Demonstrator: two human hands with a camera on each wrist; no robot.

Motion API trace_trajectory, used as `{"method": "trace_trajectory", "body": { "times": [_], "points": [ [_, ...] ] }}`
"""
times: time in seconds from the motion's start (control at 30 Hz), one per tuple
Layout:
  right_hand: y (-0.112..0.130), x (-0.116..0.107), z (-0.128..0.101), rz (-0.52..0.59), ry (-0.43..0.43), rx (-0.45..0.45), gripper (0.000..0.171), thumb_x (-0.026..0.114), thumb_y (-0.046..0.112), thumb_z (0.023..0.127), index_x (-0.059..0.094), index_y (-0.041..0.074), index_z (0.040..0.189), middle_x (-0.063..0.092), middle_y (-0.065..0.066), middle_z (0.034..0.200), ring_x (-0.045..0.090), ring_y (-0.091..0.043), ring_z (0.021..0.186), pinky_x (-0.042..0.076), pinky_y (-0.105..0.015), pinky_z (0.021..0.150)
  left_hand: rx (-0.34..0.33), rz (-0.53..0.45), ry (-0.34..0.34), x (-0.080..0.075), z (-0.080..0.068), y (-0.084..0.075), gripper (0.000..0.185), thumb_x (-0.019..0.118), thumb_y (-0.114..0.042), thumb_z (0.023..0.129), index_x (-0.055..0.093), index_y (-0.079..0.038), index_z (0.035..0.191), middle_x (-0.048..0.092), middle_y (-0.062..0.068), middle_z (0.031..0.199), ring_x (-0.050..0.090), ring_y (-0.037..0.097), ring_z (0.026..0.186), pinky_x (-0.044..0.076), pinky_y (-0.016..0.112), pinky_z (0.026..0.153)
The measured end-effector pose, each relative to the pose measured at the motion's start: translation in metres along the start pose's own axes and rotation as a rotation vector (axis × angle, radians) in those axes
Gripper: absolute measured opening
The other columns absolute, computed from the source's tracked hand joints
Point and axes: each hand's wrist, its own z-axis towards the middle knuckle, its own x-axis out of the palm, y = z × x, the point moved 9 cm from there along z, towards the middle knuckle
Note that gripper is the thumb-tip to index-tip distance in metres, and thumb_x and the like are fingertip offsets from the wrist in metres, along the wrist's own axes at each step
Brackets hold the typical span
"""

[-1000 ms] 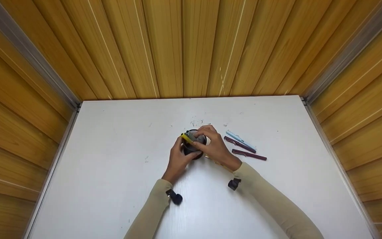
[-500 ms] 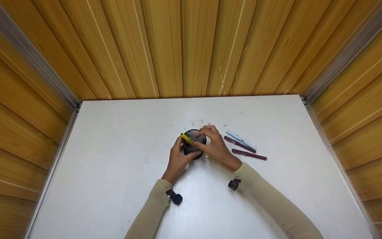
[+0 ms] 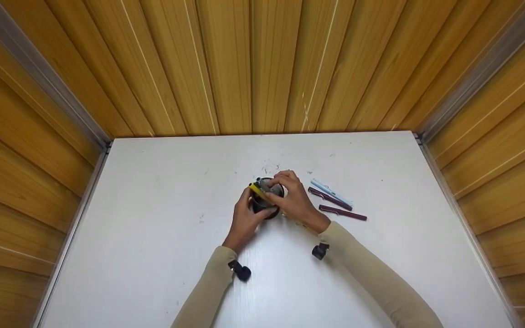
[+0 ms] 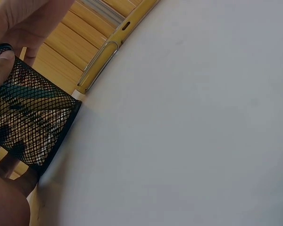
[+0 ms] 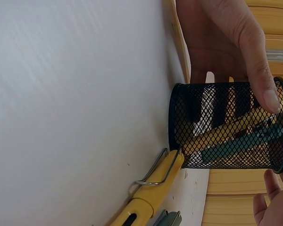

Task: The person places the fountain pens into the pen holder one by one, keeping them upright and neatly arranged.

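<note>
A black mesh pen cup (image 5: 231, 127) stands upright on the white table, in the left hand's (image 3: 244, 218) grip, with that thumb along its near side. The right hand (image 3: 296, 200) reaches over the cup's rim and holds a yellow pen (image 3: 255, 188) and a dark green pen (image 3: 263, 185) between thumb and fingers. Both pens lean toward the left side of the rim. Through the mesh in the right wrist view, the yellow and green barrels slant inside the cup. Part of the pens is hidden behind the right fingers.
Another yellow pen (image 5: 146, 200) with a wire clip lies on the table beside the cup, partly under the right wrist. A green pen (image 5: 169, 219) lies beyond it. Right of the hands lie a light blue pen (image 3: 331, 192) and two maroon pens (image 3: 342, 212). Wood-look panels (image 3: 262, 68) border the table.
The green pen's end shifts slightly at the cup's rim beside the yellow pen, and the right wrist edges a little to the left. The left hand and cup stay in place.
</note>
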Motion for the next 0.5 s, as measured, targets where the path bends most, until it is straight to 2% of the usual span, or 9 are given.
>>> {"method": "trace_trajectory", "body": {
  "times": [0.33, 0.5],
  "points": [
    [-0.002, -0.006, -0.004, 0.004, -0.009, 0.007, 0.020, 0.087, 0.006, 0.096, 0.079, 0.006, 0.114, 0.070, -0.009, 0.124, 0.057, -0.028, 0.128, 0.053, -0.050, 0.112, -0.010, -0.010, -0.015, 0.000, -0.001, 0.002, 0.086, 0.095, -0.036, 0.089, 0.052, -0.015, 0.159, 0.059, 0.005, 0.157, 0.050, 0.026, 0.152, 0.039, 0.053, 0.129],
    [-0.001, -0.014, -0.007, 0.018, -0.023, -0.038, 0.019, 0.086, 0.006, 0.096, 0.079, 0.003, 0.114, 0.073, -0.009, 0.123, 0.057, -0.031, 0.128, 0.051, -0.050, 0.112, 0.002, -0.025, -0.019, -0.001, -0.001, 0.003, 0.084, 0.096, -0.034, 0.088, 0.052, -0.014, 0.158, 0.061, 0.004, 0.155, 0.051, 0.025, 0.151, 0.039, 0.051, 0.129]
  ]
}}
